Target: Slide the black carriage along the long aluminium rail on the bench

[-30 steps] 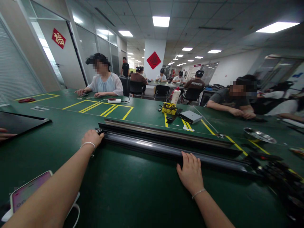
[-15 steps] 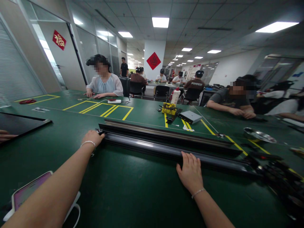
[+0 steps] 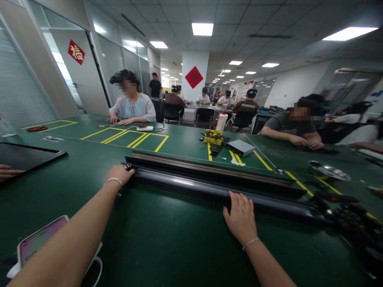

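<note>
My left hand (image 3: 119, 174) sat at the left end of the long black rail (image 3: 191, 186), touching it. The back of the hand faced me and hid the fingers, so I could not tell whether they gripped the end or only pressed against it. My right hand (image 3: 241, 217) lay farther along the same rail, palm down and fingers loosely spread, the tips resting on its glossy rounded top with nothing clasped.

The rail lay flat on the green table (image 3: 167, 247), running from my left hand past my right. Beyond my right hand its far end vanished into a tangle of black parts (image 3: 356, 223) too dark and blurred to make out. A second rail (image 3: 209, 168) lay just behind the first, parallel to it; whether they touched I could not tell.

Near my left forearm a phone (image 3: 38, 241) lay half hidden by the arm. Far to the left of my left hand, another person's hand (image 3: 8, 172) was cut off by the frame edge.
</note>
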A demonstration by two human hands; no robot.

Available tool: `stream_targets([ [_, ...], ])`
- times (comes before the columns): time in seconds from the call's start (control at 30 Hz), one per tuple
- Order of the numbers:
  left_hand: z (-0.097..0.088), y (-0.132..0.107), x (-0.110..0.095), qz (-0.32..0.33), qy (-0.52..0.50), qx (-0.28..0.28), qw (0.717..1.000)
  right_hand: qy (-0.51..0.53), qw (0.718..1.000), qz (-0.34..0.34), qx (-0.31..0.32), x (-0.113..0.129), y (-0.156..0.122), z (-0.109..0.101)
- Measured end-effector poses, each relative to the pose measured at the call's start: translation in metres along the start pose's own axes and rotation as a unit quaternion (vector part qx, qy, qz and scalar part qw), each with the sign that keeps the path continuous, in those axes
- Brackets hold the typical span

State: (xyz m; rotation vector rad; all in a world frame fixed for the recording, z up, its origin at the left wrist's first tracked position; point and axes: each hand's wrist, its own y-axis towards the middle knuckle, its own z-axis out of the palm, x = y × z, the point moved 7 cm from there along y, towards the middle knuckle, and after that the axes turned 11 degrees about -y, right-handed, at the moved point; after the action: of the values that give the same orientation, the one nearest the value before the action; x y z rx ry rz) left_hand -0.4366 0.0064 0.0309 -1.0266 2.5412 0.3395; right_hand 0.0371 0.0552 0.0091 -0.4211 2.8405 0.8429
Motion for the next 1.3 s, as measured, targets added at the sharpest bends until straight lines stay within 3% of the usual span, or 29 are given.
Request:
stream_targets([
  [0.3, 0.0, -0.005, -0.005, -0.005, 0.066, 0.027, 0.997, 0.002, 1.0, -0.002, 0.004, -0.001, 0.0, 0.002],
  [1.3, 0.001, -0.009, -0.011, 0.007, 0.077, 0.056, 0.995, 0.002, 1.0, 0.002, 0.006, -0.001, 0.0, 0.003],
])
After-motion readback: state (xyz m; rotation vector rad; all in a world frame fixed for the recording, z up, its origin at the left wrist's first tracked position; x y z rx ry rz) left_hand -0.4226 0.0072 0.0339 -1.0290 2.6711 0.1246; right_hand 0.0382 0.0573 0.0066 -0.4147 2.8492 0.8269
